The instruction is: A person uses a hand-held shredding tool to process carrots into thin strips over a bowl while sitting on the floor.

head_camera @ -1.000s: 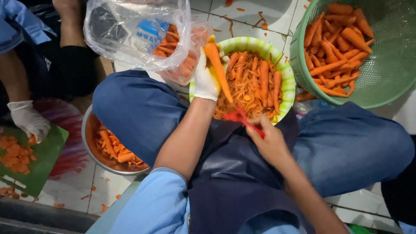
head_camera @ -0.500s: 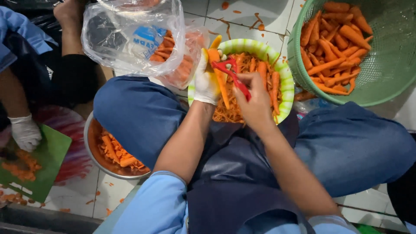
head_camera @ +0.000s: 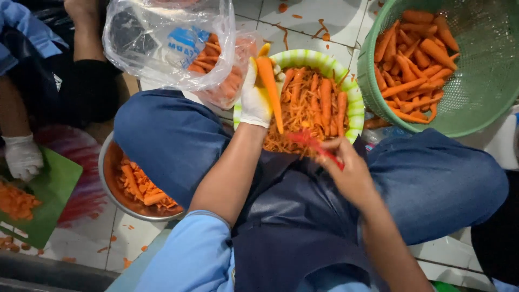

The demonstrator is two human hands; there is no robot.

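While the gloved left hand [head_camera: 255,97] clamps the carrot [head_camera: 270,92], the right hand [head_camera: 346,173] grips the red peeler [head_camera: 313,143] below it; peeling underway, next stroke needs realignment.

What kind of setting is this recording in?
Probably a bulk food-prep area on a tiled floor: the left hand holds a carrot over a striped bowl of peelings, beside a green basket of carrots.

Your red peeler [head_camera: 313,145] is a blur in your right hand [head_camera: 350,176], your knee hides part of the metal bowl [head_camera: 111,186], the green basket [head_camera: 476,108] runs off the right edge, and the co-worker's gloved hand [head_camera: 22,157] is cut at the left.
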